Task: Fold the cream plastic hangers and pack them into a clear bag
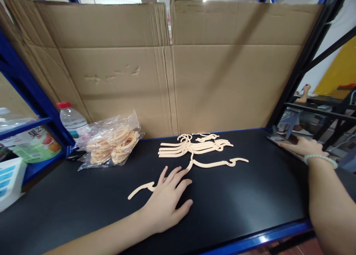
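My left hand lies over the black tabletop with its fingers spread. Under its fingers is a slim beige piece with a hooked bend, partly hidden by the hand. Just beyond my fingertips, a similar beige hooked piece stretches to the right. Behind it sits a bunch of several like pieces, laid side by side, with thin curled beige bits at the back. At the far right, my right hand rests on a flat, phone-like object, one finger stretched out; its other fingers are partly hidden.
A clear plastic bag of beige rings lies at the back left, beside a red-capped bottle. Cardboard walls off the back. A white and blue box stands at the left edge. Beyond the right frame, another person's hand shows.
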